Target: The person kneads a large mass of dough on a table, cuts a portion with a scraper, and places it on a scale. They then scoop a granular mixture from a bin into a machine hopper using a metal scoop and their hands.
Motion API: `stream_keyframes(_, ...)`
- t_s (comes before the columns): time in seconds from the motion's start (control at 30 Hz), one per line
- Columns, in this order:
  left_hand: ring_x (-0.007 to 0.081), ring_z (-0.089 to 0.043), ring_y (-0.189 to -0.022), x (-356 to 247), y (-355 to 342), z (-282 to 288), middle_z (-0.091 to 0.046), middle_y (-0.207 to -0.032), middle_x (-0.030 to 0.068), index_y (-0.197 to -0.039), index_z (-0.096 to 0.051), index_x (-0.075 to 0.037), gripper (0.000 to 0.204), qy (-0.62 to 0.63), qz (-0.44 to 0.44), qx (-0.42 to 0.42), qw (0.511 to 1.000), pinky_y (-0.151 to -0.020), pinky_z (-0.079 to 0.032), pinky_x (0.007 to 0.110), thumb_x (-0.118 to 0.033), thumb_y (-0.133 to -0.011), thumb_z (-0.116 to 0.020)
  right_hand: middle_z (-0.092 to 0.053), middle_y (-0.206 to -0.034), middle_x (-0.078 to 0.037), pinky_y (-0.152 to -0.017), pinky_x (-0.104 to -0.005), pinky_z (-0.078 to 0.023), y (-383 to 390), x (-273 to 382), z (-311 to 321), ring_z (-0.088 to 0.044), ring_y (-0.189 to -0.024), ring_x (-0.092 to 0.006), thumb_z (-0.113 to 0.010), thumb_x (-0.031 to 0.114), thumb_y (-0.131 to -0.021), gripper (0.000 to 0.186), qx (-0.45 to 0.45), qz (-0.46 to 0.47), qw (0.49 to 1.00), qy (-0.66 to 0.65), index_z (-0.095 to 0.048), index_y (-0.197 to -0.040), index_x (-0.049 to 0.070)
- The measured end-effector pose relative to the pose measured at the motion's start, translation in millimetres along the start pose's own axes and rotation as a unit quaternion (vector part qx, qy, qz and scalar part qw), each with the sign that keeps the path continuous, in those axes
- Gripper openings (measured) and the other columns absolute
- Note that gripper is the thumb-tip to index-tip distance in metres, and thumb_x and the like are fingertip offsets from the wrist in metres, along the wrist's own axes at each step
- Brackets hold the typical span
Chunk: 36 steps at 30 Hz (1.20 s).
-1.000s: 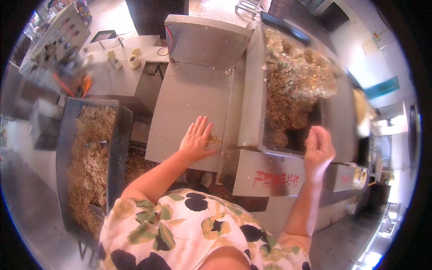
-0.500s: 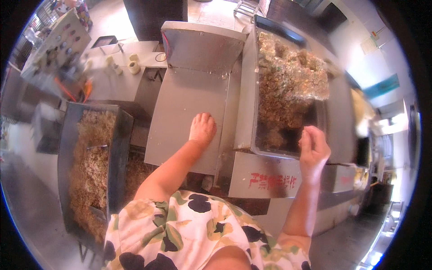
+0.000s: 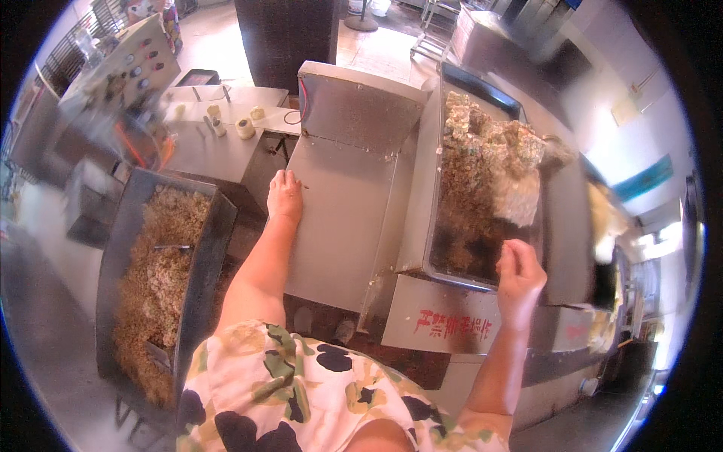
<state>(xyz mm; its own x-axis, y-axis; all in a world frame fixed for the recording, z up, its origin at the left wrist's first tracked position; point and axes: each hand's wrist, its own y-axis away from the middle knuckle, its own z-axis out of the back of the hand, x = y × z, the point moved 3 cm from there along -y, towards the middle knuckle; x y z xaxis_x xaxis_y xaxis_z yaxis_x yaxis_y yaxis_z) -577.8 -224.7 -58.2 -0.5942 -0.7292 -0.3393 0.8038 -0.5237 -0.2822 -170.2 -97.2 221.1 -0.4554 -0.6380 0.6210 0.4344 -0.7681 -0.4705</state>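
My left hand (image 3: 285, 194) rests at the left edge of a grey metal work plate (image 3: 343, 226), palm down with fingers stretched away from me; nothing shows in it. A tiny dark crumb lies beside its fingertips. Over the near right corner of a black tray (image 3: 461, 280), my right hand (image 3: 521, 273) is closed in a pinch; whatever its fingers hold, if anything, I cannot make out. Brown loose shreds (image 3: 463, 203) fill much of the tray, with pale, lumpy slabs (image 3: 516, 192) on top.
A deep dark bin (image 3: 215, 264) of brown shreds stands at left, a flat tool lying in it. Behind are a button panel (image 3: 139, 64) and small cream cylinders (image 3: 245, 129). An upright metal panel (image 3: 358, 105) closes the plate's far end. A metal ledge runs between plate and tray.
My left hand has slid leftward across the plate to its left edge. My right hand stays pinched by the tray's corner. The whole view has shifted slightly.
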Motion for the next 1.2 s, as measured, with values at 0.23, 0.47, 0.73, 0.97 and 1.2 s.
stream_keyframes(0.23,0.0291,-0.068,-0.081,70.5,5.4,-23.7,-0.066,-0.088,0.0113,-0.089,-0.061,-0.009,0.025,-0.127,-0.003,0.012,0.992,-0.070,-0.057,0.041,-0.028,-0.099,-0.047,-0.062,-0.075,-0.005,-0.059,-0.0239,-0.045,-2.1,7.6,-3.1,-0.054,-0.067,-0.0066,-0.063,0.003,-0.091,0.005,0.011,0.029,0.999,-0.011,-0.064,-0.094,-0.001)
stream_keyframes(0.47,0.0201,-0.064,-0.085,104.6,118.5,38.9,-0.062,-0.088,0.0061,-0.094,-0.060,-0.007,0.010,-0.244,-0.091,0.118,0.958,-0.070,-0.054,0.031,-0.012,-0.089,-0.053,-0.065,-0.076,-0.009,-0.059,-0.0255,-0.048,-7.0,0.4,-2.4,-0.058,-0.063,-0.0109,-0.065,0.003,-0.088,0.006,-0.010,0.078,0.997,-0.017,-0.064,-0.094,0.002)
stream_keyframes(0.73,0.0172,-0.046,-0.045,171.7,184.9,60.0,-0.050,-0.052,0.0040,-0.056,-0.050,-0.013,0.037,0.404,0.314,0.101,0.853,-0.042,-0.035,0.030,-0.023,-0.091,-0.049,-0.066,-0.079,-0.014,-0.062,-0.0340,-0.052,-12.2,-1.9,5.5,-0.066,-0.068,-0.0291,-0.066,0.007,-0.086,0.006,-0.034,0.092,0.994,-0.040,-0.063,-0.091,0.004)
stream_keyframes(0.97,0.0061,-0.038,-0.048,-111.9,27.2,237.9,-0.044,-0.060,-0.0040,-0.073,-0.047,-0.015,0.029,0.740,0.250,-0.025,0.623,-0.040,-0.025,0.024,-0.030,-0.096,-0.057,-0.066,-0.079,-0.014,-0.063,-0.0363,-0.052,-12.2,-8.6,5.9,-0.066,-0.070,-0.0323,-0.067,0.010,-0.086,0.005,-0.039,0.080,0.996,-0.028,-0.064,-0.088,0.006)
stream_keyframes(1.2,0.0253,-0.062,-0.087,-316.9,34.6,212.5,-0.066,-0.093,0.0087,-0.103,-0.065,-0.010,0.016,0.492,-0.302,0.067,0.814,-0.079,-0.051,0.038,-0.021,-0.095,-0.057,-0.066,-0.077,-0.016,-0.062,-0.0382,-0.051,-16.1,-9.5,3.3,-0.065,-0.069,-0.0334,-0.067,0.008,-0.083,0.005,-0.069,0.086,0.993,-0.040,-0.064,-0.086,0.006)
